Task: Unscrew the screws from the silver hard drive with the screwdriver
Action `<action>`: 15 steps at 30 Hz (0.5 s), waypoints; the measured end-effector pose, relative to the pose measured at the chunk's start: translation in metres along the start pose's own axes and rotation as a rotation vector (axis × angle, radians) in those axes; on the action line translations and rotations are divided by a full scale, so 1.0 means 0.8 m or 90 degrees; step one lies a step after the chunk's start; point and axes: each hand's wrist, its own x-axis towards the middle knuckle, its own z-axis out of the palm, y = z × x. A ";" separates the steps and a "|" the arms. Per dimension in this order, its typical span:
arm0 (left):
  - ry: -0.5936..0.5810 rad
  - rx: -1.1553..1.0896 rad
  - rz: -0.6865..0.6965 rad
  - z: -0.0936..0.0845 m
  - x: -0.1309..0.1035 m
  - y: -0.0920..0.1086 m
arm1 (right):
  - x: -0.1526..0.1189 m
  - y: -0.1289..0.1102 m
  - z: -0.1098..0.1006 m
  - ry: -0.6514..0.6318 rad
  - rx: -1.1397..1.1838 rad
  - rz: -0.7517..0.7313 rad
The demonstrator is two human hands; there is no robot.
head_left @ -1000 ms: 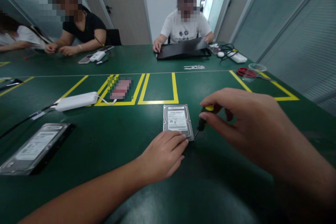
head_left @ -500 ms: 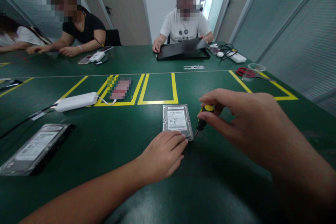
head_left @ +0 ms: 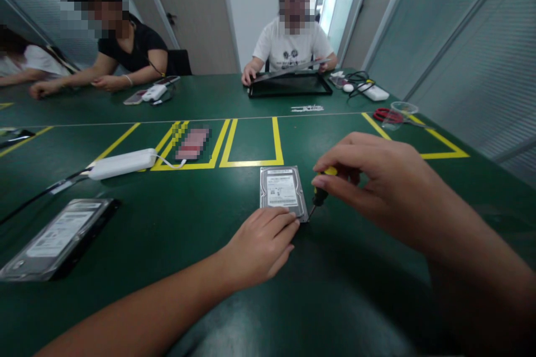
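Observation:
A silver hard drive [head_left: 282,188] with a white label lies flat on the green table. My left hand [head_left: 266,242] is closed over its near edge, fingers together, covering the lower left part. Between the thumb and fingers of my right hand [head_left: 364,178] is a small screwdriver [head_left: 321,192] with a yellow and black handle. It leans with its thin shaft pointing down to the left, the tip at the drive's near right corner. Whether the tip sits in a screw is too small to tell.
Another hard drive [head_left: 62,240] lies at the left. Behind it are a white power bank [head_left: 122,164] with cables and a pink phone [head_left: 193,143]. Yellow tape [head_left: 251,163] marks boxes on the table. Red-handled pliers [head_left: 383,116] lie far right. Across the table, a person holds a dark panel [head_left: 288,71].
My right hand and the screwdriver handle have shifted slightly up and left, the tip staying at the drive's corner. My left hand keeps its place. The person opposite has tilted the panel.

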 end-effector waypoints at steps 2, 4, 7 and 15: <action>-0.007 -0.003 -0.002 0.000 -0.001 0.000 | -0.001 0.001 0.000 0.028 0.014 0.020; -0.015 -0.007 -0.005 0.000 -0.001 0.000 | -0.003 0.002 -0.001 0.045 0.035 0.041; -0.016 -0.008 -0.008 0.000 -0.001 -0.001 | -0.004 0.001 -0.003 0.025 0.047 0.044; -0.020 -0.010 -0.006 0.000 0.000 -0.001 | -0.002 0.004 -0.002 0.008 0.030 0.020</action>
